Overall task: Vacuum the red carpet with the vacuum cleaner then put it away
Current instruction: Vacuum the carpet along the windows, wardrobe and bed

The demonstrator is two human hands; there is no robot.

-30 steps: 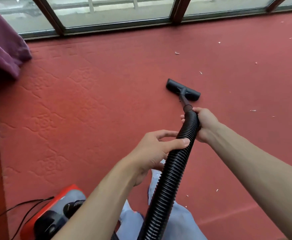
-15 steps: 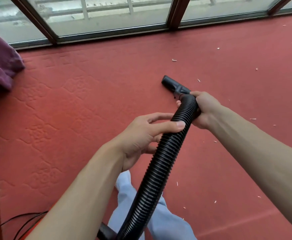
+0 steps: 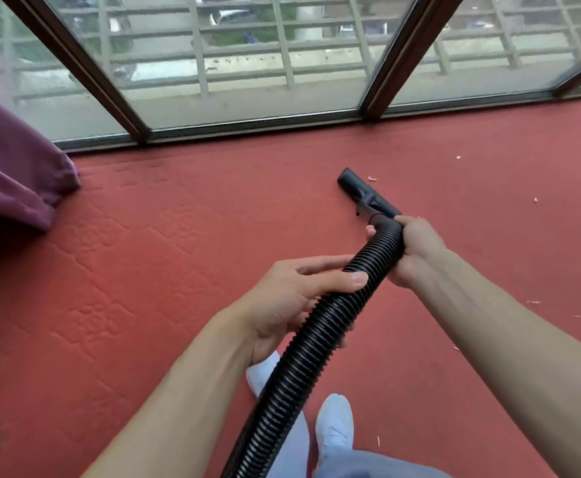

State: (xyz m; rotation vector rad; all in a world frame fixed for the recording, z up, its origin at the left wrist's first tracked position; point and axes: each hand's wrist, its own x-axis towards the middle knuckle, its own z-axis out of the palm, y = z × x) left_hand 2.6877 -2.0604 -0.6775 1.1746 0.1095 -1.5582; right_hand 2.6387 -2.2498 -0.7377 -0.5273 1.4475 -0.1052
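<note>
A black ribbed vacuum hose [image 3: 302,353] runs from the bottom edge up to a black floor nozzle [image 3: 364,194] lying on the red carpet [image 3: 144,305]. My right hand [image 3: 416,250] grips the hose's upper end just behind the nozzle. My left hand [image 3: 296,301] is wrapped around the hose lower down, thumb on top. The vacuum's body is out of view.
Large floor-level windows with dark frames [image 3: 399,56] line the carpet's far edge. A purple curtain [image 3: 13,174] hangs at the left. Small white scraps [image 3: 458,157] dot the carpet to the right. My feet in pale socks [image 3: 333,422] stand below the hose.
The view has tilted up toward the windows, and the red vacuum body and its cord have dropped out of sight. The nozzle has moved closer to the window. Both hands keep their grip.
</note>
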